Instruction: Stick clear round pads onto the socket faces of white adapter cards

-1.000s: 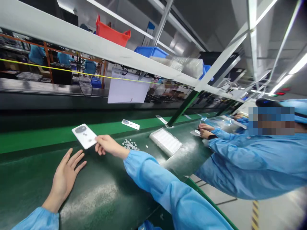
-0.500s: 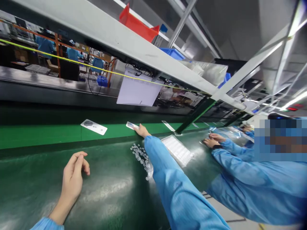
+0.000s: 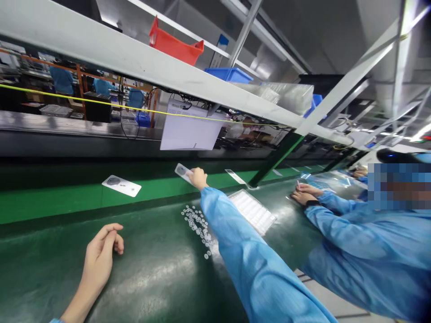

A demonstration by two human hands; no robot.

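In right hand [image 3: 199,178], white panel [image 3: 183,172]; long axis diagonal, disc end leftward

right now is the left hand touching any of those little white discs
Apart. The head view shows a wide strip of green work surface between the left hand and the nearest small discs.

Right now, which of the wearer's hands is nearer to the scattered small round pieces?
Right. The right hand is just beyond the small round pieces, gripping one end of a white card; the left hand is farther off, to their left.
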